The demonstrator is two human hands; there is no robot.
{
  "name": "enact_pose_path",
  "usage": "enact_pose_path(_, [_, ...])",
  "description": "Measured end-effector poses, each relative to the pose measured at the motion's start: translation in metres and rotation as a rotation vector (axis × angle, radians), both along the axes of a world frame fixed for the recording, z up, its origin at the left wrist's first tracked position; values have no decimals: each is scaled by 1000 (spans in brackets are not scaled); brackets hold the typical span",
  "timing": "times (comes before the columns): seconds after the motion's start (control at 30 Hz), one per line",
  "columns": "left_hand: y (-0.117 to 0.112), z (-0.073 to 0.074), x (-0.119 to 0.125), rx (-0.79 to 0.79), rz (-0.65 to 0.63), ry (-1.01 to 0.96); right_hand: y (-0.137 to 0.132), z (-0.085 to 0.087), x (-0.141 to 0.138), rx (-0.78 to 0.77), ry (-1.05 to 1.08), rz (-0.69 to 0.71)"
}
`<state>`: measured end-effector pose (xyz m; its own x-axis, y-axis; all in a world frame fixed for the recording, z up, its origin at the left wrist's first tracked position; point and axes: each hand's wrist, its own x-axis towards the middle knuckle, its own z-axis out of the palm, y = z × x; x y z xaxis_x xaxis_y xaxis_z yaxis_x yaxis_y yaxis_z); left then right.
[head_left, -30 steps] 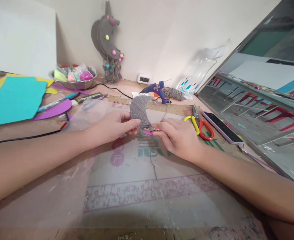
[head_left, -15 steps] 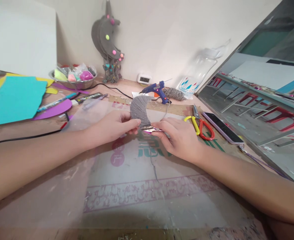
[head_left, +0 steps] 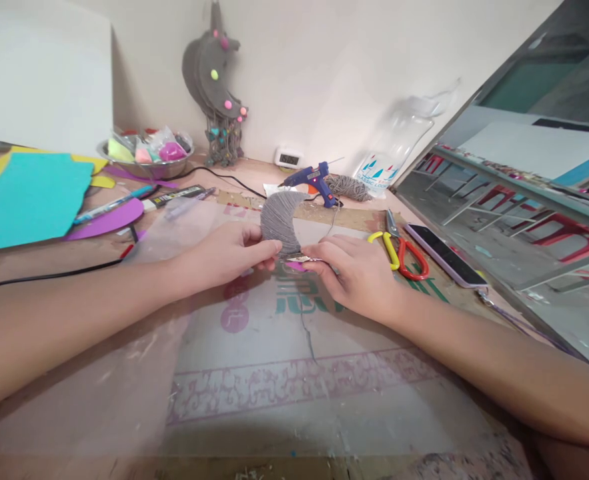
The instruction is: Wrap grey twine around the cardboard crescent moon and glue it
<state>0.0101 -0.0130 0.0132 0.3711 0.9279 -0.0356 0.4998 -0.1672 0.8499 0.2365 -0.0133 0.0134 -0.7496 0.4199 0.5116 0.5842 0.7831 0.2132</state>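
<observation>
A crescent moon shape wrapped in grey yarn (head_left: pixel 279 221) stands upright at the middle of the table. My left hand (head_left: pixel 229 252) pinches its lower left edge, fingers closed on it. My right hand (head_left: pixel 354 270) pinches the lower tip of the crescent, where a bit of purple card and a thin grey yarn strand show. The strand runs back toward a grey yarn ball (head_left: pixel 350 188) behind the blue glue gun (head_left: pixel 311 178).
Yellow and red scissors (head_left: pixel 399 250) and a phone (head_left: pixel 444 253) lie to the right. Teal and yellow felt sheets (head_left: pixel 24 193), pens and a purple cut-out lie left. A metal bowl of coloured bits (head_left: pixel 147 155) and finished grey moons (head_left: pixel 214 87) stand at the back wall.
Almost nothing has moved. My right fingers have shifted slightly at the crescent's lower tip; the left hand keeps its hold.
</observation>
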Motion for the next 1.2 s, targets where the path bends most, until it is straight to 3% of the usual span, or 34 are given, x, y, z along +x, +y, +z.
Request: enact_pose_path(1.2, [1, 1, -2, 39, -61, -39, -1, 0, 2, 34, 29, 11])
